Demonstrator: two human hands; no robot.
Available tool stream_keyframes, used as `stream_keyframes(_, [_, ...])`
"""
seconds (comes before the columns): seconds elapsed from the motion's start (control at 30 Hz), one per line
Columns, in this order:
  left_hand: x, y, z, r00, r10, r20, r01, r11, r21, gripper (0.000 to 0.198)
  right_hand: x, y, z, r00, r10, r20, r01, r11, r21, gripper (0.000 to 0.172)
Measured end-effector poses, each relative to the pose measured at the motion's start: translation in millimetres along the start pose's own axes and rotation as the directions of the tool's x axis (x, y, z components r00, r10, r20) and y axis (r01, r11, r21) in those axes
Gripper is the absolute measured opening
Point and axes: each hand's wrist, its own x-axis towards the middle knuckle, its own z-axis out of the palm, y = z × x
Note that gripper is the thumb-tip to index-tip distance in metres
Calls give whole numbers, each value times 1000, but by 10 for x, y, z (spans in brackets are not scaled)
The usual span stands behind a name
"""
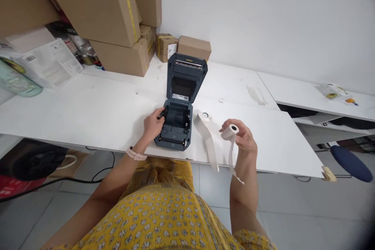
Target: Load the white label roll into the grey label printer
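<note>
The one view looks from the person's head, above and behind the left fingers [159, 113] and right fingers [241, 140], facing forward and steeply down. It is close: the yellow clothes [164, 215] fill the lower middle, nearer the lens than the fingers, and both arms enter from below. The printer [172, 134], between the two sets of fingers, sits near mid-picture. The view is wide, taking in the bench [111, 101] around the fingers, the wall [263, 19] beyond them and the floor [284, 211] below.
</note>
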Motion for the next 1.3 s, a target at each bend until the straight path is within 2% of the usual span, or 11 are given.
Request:
stream_keyframes(0.1, [5,-18,14,1000,-9,-5,9,1000,-25,47,-234,281,-280,968,174,-181,-191,978,-81,50])
stream_keyframes(0.23, [6,-37,30,1000,-11,-11,11,999,-46,47,-191,634,-442,887,292,-357,-373,910,-181,49])
stream_keyframes(0.53, [14,-81,36,1000,-25,-11,24,998,-55,46,297,995,-312,880,280,-384,-349,929,-120,53])
stream_keyframes(0.7, [18,-103,47,1000,-21,-12,20,997,-69,46,249,857,-316,851,230,-472,-281,959,-40,66])
stream_keyframes(0.83, [6,-37,19,1000,-7,8,7,1000,-22,49,113,387,32,753,43,-657,-91,995,-39,52])
stream_keyframes(0.9, [-1,2,0,1000,10,19,-10,1000,15,54,27,156,389,800,19,-599,-90,992,-88,34])
stream_keyframes(0.97, [-6,27,-14,999,27,22,-27,999,45,57,-63,7,779,864,61,-499,-196,955,-221,31])
stream_keyframes(1.03, [-9,35,-21,999,30,17,-30,998,60,57,-148,-56,1106,856,110,-505,-341,854,-392,42])
stream_keyframes(1.1, [-12,35,-25,999,33,22,-35,998,57,55,-215,-70,1313,820,171,-547,-450,782,-430,53])
stream_keyframes(1.23, [-24,59,-44,998,46,34,-48,997,66,53,-268,-39,1418,823,412,-390,-459,888,-31,61])
stream_keyframes(1.3, [-32,84,-57,999,35,30,-38,995,88,52,-259,37,1417,797,432,-423,-416,899,134,59])
